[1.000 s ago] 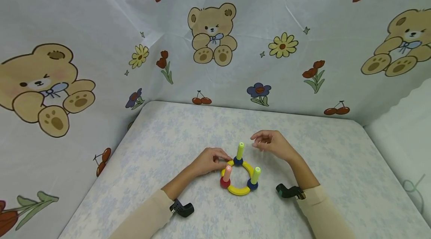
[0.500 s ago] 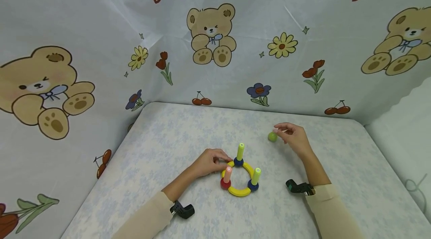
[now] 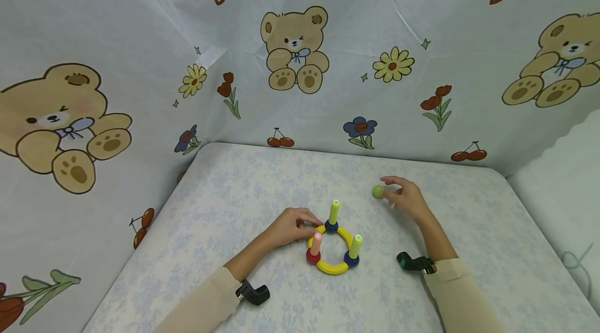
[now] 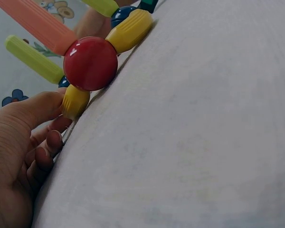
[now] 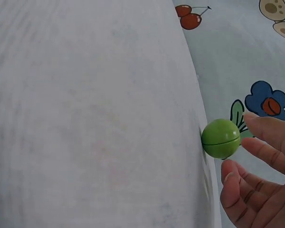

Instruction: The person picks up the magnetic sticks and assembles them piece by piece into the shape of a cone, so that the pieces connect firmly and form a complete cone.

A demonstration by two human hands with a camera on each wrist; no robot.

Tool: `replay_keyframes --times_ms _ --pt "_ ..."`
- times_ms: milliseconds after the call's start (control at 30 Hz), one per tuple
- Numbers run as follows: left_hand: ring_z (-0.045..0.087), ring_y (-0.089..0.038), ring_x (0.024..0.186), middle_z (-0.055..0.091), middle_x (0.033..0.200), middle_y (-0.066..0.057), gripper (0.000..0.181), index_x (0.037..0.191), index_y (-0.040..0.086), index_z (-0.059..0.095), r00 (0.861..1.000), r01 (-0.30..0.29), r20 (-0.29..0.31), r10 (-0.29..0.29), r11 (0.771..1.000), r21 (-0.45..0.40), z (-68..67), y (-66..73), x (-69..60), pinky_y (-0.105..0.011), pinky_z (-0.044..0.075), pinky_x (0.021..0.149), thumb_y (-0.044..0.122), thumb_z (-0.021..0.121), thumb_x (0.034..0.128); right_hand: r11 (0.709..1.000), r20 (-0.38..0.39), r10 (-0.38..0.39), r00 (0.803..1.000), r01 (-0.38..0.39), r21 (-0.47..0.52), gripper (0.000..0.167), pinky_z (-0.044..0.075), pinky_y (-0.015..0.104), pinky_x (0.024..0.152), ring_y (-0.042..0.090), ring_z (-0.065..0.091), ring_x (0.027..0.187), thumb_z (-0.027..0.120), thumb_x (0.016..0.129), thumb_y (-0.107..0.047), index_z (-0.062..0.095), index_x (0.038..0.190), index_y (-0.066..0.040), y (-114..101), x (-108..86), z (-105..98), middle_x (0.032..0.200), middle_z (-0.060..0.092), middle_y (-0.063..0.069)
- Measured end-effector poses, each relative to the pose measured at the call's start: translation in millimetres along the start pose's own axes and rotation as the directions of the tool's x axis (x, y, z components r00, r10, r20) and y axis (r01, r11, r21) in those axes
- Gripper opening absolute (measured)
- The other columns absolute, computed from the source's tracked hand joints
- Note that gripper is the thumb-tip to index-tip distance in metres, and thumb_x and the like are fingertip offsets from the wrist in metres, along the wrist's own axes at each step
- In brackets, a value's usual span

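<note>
A toy ring of yellow curved pieces (image 3: 333, 269) lies on the table, joined by one red ball (image 4: 90, 63) and two dark blue balls. An orange-pink stick (image 3: 316, 244) rises from the red ball, and yellow-green sticks (image 3: 334, 212) stand on the blue ones. My left hand (image 3: 291, 227) pinches the ring's left yellow piece (image 4: 76, 101) between thumb and fingers. Farther back on the right, a green ball (image 5: 221, 138) rests on the table. Around it, my right hand (image 3: 407, 199) has its fingers loosely spread, without a visible grip; contact is unclear.
The table (image 3: 262, 176) has a pale floral cover. Behind and left of it hangs a white cloth (image 3: 347, 20) printed with bears and flowers. A thin pale green cord (image 3: 578, 265) lies at the far right.
My right hand has moved right and back from near the ring, and the green ball now shows on the table beside it. Its fingers have since spread apart. The left hand stays on the ring.
</note>
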State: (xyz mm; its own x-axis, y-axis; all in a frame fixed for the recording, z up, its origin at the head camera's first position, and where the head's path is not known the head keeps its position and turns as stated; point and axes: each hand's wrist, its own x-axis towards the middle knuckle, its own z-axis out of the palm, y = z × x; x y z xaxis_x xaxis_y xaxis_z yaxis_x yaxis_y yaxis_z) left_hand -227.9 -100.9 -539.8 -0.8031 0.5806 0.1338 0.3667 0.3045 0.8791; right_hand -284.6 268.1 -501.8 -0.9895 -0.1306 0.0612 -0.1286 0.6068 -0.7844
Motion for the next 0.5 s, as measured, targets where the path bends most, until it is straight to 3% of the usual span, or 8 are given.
replay_keyframes --times_ms 300,500 --pt "0.053 -0.010 0.064 0.072 0.104 0.010 0.020 0.111 0.022 0.080 1.000 -0.008 -0.009 0.008 1.000 -0.003 0.8 -2.0 0.1 -0.022 0.043 0.058 0.019 0.079 0.0913 0.997 0.064 -0.046 0.997 0.050 -0.061 0.049 0.051 0.030 0.055 0.023 0.062 0.069 0.069 0.098 -0.014 0.055 0.145 -0.008 -1.1 -0.9 5.6 0.135 0.055 0.026" --pt "0.053 -0.011 0.063 0.072 0.103 0.012 0.020 0.111 0.022 0.080 1.000 -0.018 -0.010 0.018 1.000 -0.006 1.0 -4.2 -0.1 -0.022 0.043 0.058 0.020 0.079 0.0913 0.996 0.079 -0.058 0.995 0.063 -0.064 0.046 0.050 0.029 0.053 0.022 0.060 0.065 0.071 0.096 -0.010 0.060 0.141 -0.008 -0.8 -2.1 8.0 0.134 0.056 0.024"
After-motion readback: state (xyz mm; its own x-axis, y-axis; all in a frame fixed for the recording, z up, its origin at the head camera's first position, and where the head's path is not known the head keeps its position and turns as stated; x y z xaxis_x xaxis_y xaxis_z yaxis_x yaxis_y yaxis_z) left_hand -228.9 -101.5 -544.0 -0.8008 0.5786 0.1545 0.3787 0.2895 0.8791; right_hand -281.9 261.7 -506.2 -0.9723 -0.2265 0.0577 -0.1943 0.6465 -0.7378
